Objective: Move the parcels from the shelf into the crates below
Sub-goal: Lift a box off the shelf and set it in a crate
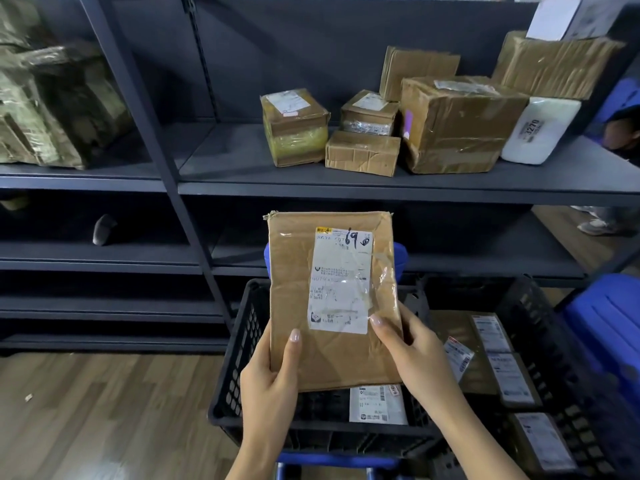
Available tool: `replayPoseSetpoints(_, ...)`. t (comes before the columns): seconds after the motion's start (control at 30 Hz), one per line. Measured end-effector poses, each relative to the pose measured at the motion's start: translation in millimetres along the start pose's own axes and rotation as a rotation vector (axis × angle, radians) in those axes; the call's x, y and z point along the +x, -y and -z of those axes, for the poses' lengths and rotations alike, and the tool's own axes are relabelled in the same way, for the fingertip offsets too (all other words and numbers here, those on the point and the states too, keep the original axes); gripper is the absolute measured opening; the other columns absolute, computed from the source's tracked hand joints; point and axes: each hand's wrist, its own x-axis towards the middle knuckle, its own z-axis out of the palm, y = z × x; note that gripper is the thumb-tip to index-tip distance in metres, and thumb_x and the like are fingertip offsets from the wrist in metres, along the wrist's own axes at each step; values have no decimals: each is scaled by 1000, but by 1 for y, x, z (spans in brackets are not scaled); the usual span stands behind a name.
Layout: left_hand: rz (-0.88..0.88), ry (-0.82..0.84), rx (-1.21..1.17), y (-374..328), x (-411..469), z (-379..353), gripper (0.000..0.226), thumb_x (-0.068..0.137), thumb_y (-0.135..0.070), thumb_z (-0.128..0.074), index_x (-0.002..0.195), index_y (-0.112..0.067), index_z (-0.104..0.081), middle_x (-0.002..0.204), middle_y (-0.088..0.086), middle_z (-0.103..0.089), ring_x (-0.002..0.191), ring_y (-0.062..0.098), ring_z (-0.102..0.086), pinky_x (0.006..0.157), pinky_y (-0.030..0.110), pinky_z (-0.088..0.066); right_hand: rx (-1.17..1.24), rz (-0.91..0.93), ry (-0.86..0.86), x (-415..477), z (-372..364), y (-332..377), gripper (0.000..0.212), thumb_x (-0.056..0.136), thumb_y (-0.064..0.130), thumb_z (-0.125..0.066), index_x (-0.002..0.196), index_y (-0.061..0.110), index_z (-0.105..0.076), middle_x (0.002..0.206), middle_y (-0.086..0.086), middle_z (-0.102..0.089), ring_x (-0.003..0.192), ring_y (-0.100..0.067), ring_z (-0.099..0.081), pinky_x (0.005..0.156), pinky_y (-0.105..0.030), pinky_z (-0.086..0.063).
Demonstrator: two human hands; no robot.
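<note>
Labelled parcels (377,405) in crate (235,368) — black.

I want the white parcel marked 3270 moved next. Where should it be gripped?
Grip the white parcel by its two long sides, coming from the front of the shelf. It lies lengthwise front to back with its near end free; a brown box crowds its left side.

parcel (332,299): brown, white label | crate (239,358): black lattice | shelf (346,181): dark grey
</note>
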Motion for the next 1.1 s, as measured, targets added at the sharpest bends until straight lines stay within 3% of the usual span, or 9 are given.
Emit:
replayPoseSetpoints(0.17, -22, 26, -2, -2, -3, -3, 47, 83, -41, -55, 124, -20, -63, 98, -14, -74, 92, 1, -69, 83, 20, -56, 20, 15, -45, -3, 1, -3, 49, 79, 52, -55, 123, 31, -61, 89, 25, -71, 85, 8, -66, 68, -4, -45)
replayPoseSetpoints(0.5, -82, 19, -36, -8, -9, -11, 44, 84, -37, -56, 125, -19, -62, 101, -10, -75, 98, 6, -70, 85, 27, -57, 169, 84, -41, -9, 14, 7, 46, 80, 41, -59, 120, 20, -65, 95, 16, -73, 91, -1, -68, 81, -18, -54)
replayPoseSetpoints(0.7, -111, 17, -91, -15, -13, -17, 42, 83, -34, -57, 121, -16, -64, 96, -5, -76, 90, 9, -72, 67, 16, -55, 144, 100, -59, -12, 24, 12, 47, 75, 51, -60, 119, 34, -63, 94, 22, -72, 84, -2, -69, 79, -30, -55)
replayPoseSetpoints(0.9, -81, 52, -35, -1, 1, -15, 41, 86, -37, -55, 122, -20, -63, 98, -10, -75, 91, 5, -70, 76, 20, -57, 108, 57, -20, 7, 14, -3, 49, 78, 50, -59, 121, 29, -62, 96, 23, -71, 91, 2, -67, 85, -25, -53)
replayPoseSetpoints(1.03, -7, 98, 68, 29, 36, -6, 31, 91, -32, -56, 119, -20, -66, 98, -16, -74, 94, 0, -69, 82, 22, -56, 20, -16, -11, 30, -9, -26, 31, 87, 44, -59, 115, 32, -64, 91, 21, -71, 89, 9, -64, 74, -4, -46)
replayPoseSetpoints(1.1, 48, 139, 126, 48, 54, 1, 24, 93, -32, -57, 114, -24, -67, 96, -17, -74, 94, 1, -69, 83, 24, -55, -34, -60, -21, 42, -23, -42, 25, 91, 41, -58, 113, 31, -66, 91, 21, -69, 89, 5, -64, 70, -2, -43)
